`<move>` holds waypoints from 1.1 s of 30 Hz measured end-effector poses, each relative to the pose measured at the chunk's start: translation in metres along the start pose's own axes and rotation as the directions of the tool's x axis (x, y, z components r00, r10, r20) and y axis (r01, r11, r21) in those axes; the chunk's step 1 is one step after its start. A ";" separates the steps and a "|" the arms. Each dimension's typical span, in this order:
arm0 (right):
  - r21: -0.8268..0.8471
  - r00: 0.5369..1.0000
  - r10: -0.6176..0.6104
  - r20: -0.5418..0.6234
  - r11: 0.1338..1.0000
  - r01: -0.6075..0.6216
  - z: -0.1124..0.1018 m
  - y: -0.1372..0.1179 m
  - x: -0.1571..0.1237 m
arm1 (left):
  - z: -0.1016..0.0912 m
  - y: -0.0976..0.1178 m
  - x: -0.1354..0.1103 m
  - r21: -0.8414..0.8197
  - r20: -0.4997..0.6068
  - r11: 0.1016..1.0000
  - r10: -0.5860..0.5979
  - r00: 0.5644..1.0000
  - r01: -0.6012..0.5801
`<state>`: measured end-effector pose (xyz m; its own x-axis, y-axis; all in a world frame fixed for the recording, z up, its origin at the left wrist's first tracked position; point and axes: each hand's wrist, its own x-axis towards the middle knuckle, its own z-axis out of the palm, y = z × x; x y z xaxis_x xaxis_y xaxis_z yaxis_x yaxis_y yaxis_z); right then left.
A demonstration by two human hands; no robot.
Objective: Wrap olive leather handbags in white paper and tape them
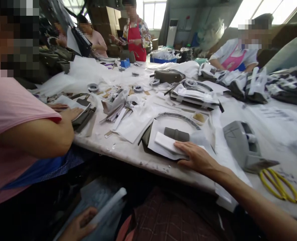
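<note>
My right hand [196, 155] lies on the front edge of a dark grey-green handbag [146, 136] at the table's near edge. Its fingers are stretched out over a folded white strip [167, 142], touching its right end. Under the strip is a white sheet, and a grey wrapped piece [176, 134] sits just behind it. The bag's handle [177, 115], wrapped in thin film, curves at the back. Below the table, my left hand [79, 224] is closed around the lower end of a white roll [110, 202], tilted up to the right and slightly blurred.
A grey tape dispenser [243, 145] and yellow-handled scissors [280, 187] lie to the right. Another wrapped bag [195, 95], tape rolls [138, 89] and paper strips [117, 117] are farther back. A co-worker in pink [25, 110] works close on the left; others stand around the table.
</note>
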<state>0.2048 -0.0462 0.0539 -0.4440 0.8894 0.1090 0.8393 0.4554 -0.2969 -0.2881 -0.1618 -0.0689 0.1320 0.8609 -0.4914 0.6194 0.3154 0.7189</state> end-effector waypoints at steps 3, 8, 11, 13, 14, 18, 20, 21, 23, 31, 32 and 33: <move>-0.053 0.999 -0.040 0.020 0.998 0.041 -0.003 -0.005 0.000 | 0.005 0.076 0.004 0.045 0.030 0.977 0.208 0.978 -0.209; -0.185 0.991 -0.052 0.121 0.980 0.074 -0.018 -0.018 0.008 | 0.063 0.203 0.035 0.442 -0.080 0.526 0.830 0.552 -0.726; -0.176 0.979 -0.058 0.197 0.980 0.093 -0.031 -0.019 0.016 | 0.101 0.245 0.060 0.636 -0.021 0.228 0.960 0.278 -0.737; -0.154 0.972 -0.070 0.226 0.982 0.107 -0.039 -0.016 0.020 | 0.121 0.253 0.080 0.692 0.035 0.120 0.979 0.199 -0.712; -0.146 0.969 -0.075 0.236 0.983 0.112 -0.042 -0.015 0.021 | 0.129 0.253 0.090 0.701 0.053 0.076 0.986 0.159 -0.709; -0.130 0.965 -0.081 0.248 0.985 0.117 -0.045 -0.011 0.020 | 0.146 0.240 0.117 0.699 0.065 -0.023 0.997 0.031 -0.715; -0.126 0.968 -0.081 0.238 0.985 0.114 -0.043 -0.011 0.019 | 0.147 0.234 0.119 0.682 0.075 -0.042 0.997 0.013 -0.730; -0.125 0.969 -0.079 0.233 0.986 0.110 -0.042 -0.012 0.018 | 0.146 0.230 0.117 0.661 0.085 -0.054 0.996 0.003 -0.748; -0.122 0.971 -0.075 0.227 0.987 0.104 -0.040 -0.011 0.018 | 0.146 0.221 0.110 0.597 0.109 -0.077 0.994 -0.014 -0.798; -0.128 0.967 -0.070 0.244 0.986 0.103 -0.036 -0.009 0.019 | 0.166 0.153 0.108 0.607 0.268 0.038 0.931 0.249 -0.794; -0.130 0.967 -0.067 0.246 0.986 0.101 -0.036 -0.009 0.019 | 0.167 0.150 0.110 0.629 0.253 0.087 0.917 0.309 -0.773; -0.133 0.966 -0.065 0.249 0.986 0.101 -0.036 -0.010 0.020 | 0.167 0.148 0.111 0.642 0.253 0.128 0.895 0.367 -0.756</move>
<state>0.1987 -0.0315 0.0934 -0.5619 0.8196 -0.1120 0.8246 0.5441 -0.1552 -0.0523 -0.0864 -0.0990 0.7987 0.4971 0.3390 0.4766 -0.8666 0.1477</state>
